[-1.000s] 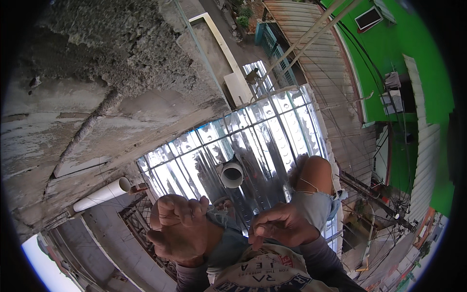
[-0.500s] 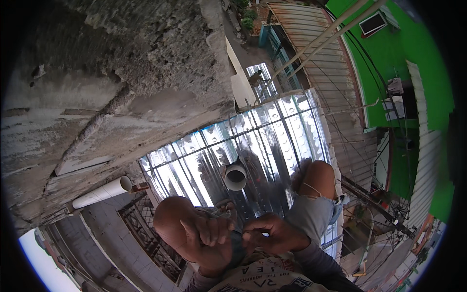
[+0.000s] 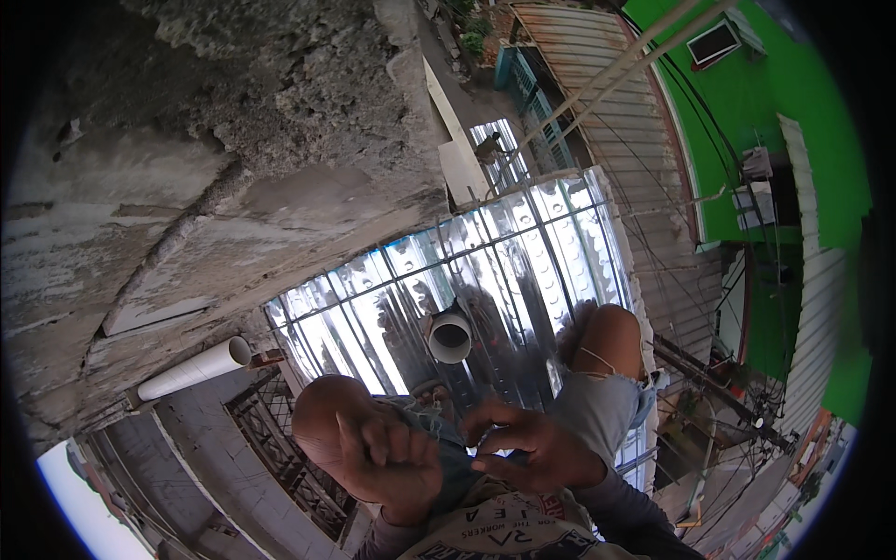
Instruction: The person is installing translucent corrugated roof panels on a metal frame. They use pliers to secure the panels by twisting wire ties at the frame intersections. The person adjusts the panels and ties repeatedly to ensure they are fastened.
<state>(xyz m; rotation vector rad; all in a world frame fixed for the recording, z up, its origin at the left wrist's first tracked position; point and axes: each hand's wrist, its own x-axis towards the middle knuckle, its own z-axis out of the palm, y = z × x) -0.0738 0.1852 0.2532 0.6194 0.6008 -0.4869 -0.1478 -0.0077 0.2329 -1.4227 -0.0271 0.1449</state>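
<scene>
In the head view, my left hand (image 3: 387,462) rests in front of my left knee, fingers curled toward the palm; anything inside is hidden. My right hand (image 3: 527,448) is beside it, over my lap, fingers bent with thumb and forefinger slightly separated; whatever they hold is too small to make out. Beyond both hands, a white pipe opening (image 3: 451,338) sits upright among steel bars (image 3: 401,275) over shiny corrugated sheeting (image 3: 551,252). My bare knees and frayed shorts (image 3: 593,401) frame the sheeting.
A rough concrete wall or ledge (image 3: 168,233) fills the left, with a white pipe (image 3: 191,369) along its lower edge. At right are a rusty corrugated roof (image 3: 588,56), bamboo poles (image 3: 644,42), hanging cables (image 3: 761,411) and a green wall (image 3: 831,327).
Since a second ago my left hand has moved rightward, toward my right hand, its fingers curling lower. My right hand's thumb and forefinger have parted slightly since half a second ago.
</scene>
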